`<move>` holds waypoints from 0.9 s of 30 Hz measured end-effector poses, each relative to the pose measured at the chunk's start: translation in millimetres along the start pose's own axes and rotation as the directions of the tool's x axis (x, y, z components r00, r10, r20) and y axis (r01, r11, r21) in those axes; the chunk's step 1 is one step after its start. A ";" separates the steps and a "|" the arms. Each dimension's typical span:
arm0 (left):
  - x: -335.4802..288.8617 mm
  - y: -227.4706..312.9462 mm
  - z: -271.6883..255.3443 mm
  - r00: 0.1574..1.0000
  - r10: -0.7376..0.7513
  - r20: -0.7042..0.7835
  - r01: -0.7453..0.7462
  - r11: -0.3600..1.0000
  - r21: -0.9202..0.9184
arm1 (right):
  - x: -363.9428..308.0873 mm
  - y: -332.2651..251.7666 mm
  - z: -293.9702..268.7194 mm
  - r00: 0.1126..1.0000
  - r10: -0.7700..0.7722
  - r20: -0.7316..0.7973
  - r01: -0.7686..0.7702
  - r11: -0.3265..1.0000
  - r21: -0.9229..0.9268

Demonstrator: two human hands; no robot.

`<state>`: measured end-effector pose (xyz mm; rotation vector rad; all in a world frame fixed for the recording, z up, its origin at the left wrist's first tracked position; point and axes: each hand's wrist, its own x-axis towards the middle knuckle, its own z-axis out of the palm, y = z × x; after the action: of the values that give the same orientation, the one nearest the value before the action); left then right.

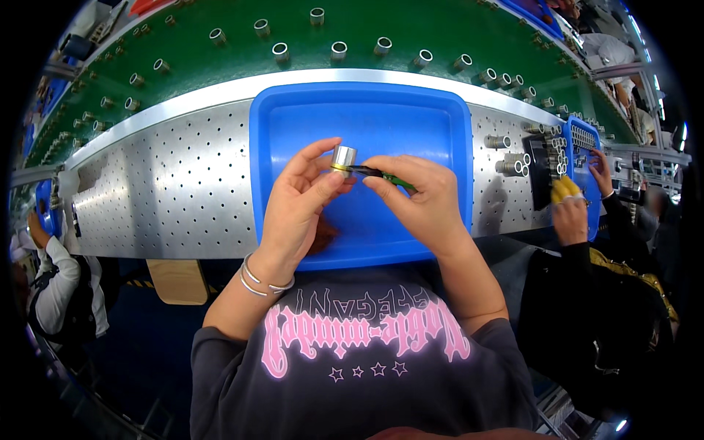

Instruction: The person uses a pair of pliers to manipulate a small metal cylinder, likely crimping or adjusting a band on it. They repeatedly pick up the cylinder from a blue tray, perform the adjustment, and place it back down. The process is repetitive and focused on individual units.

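Observation:
Above the middle of a blue plastic tray (258,161), my left hand (293,194) pinches a short shiny metal cylinder (344,156) between thumb and fingers. A yellowish band shows near the cylinder's lower edge. My right hand (433,202) is closed around a slim tool with a black front part and green handle (396,181); its exact kind is unclear. The tool's tip reaches the cylinder's lower side by the yellowish band. A brownish patch (320,236) shows on the tray beside my left wrist.
Beyond the tray lies a green surface (220,62) with several upright metal cylinders (338,50). The tray stands on a perforated metal bench (169,183). To the right, more cylinders (511,166) lie near a co-worker's hand (570,216) with yellow-covered fingers. Another person (55,282) is at the far left.

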<state>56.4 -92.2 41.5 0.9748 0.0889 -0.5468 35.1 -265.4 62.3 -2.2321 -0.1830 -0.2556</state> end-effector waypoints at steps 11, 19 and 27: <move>-1.3 1.1 -1.1 1.000 -0.023 0.008 0.023 0.999 -0.029 | 0.0 -4.2 -1.2 1.000 0.020 0.016 -0.020 1.000 0.003; -0.8 4.6 1.8 1.000 -0.026 -0.015 0.024 0.992 -0.123 | 1.3 -10.0 3.2 0.967 0.220 0.126 -0.239 0.955 0.173; -0.6 4.4 -0.7 1.000 -0.020 -0.019 0.018 0.994 -0.110 | 1.9 -4.2 17.1 0.991 0.094 0.100 -0.112 0.976 0.185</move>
<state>58.1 -89.4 44.6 0.8726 0.1451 -0.5445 38.2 -249.3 55.5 -2.0571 -0.1337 -0.0770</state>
